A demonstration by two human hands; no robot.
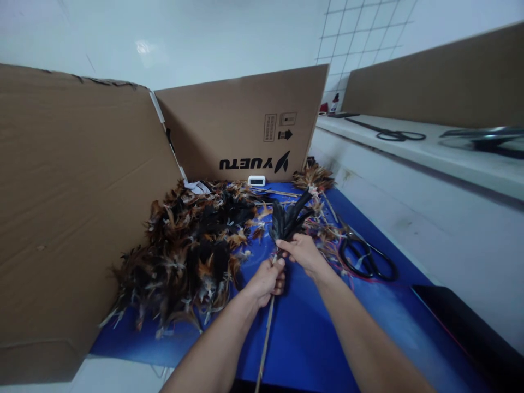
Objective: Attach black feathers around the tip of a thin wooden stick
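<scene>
Both hands bind dark feathers to a thin stick, just in front of the heaped plumage.

The left hand (266, 281) is closed around the slim pale wooden stick (265, 338); the right hand (305, 252) pinches the small bunch of black feathers (289, 218) at its quills. Light, soft and easily crushed, the bunch is probably best held at the stiff quill ends. Right of the brown-and-black feather pile (192, 245), black-handled scissors (366, 256) lie on the blue-covered desk (311, 333).
</scene>
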